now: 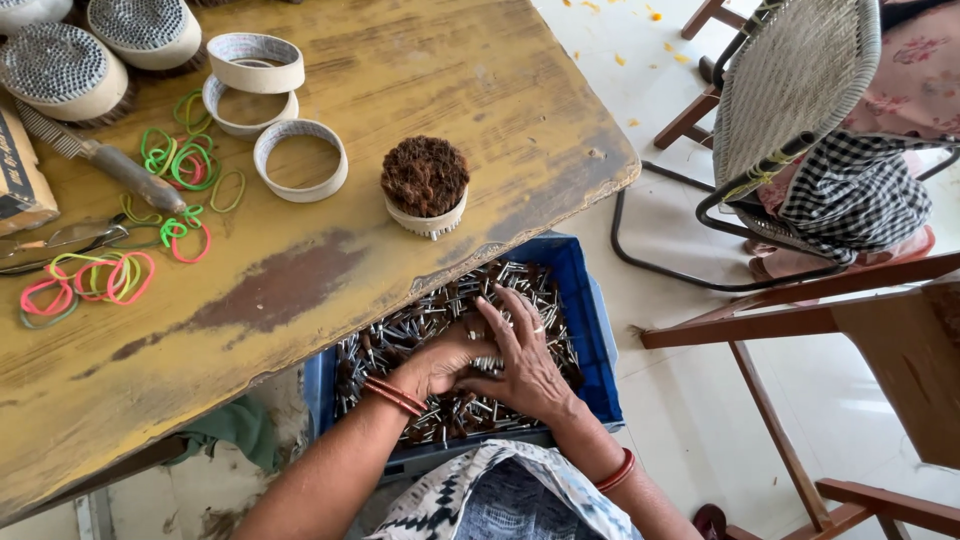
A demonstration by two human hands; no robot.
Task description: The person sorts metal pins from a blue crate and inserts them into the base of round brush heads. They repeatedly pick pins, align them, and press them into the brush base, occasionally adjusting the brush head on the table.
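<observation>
Hands, left [440,362] and right [525,365], grasping metal pieces [420,325] inside blue crate [590,330].

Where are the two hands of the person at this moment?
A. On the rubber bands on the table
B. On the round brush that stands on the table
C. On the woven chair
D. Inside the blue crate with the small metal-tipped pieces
D: the left hand and the right hand both lie on the heap of small metal-tipped pieces inside the blue crate, below the table edge.
</observation>
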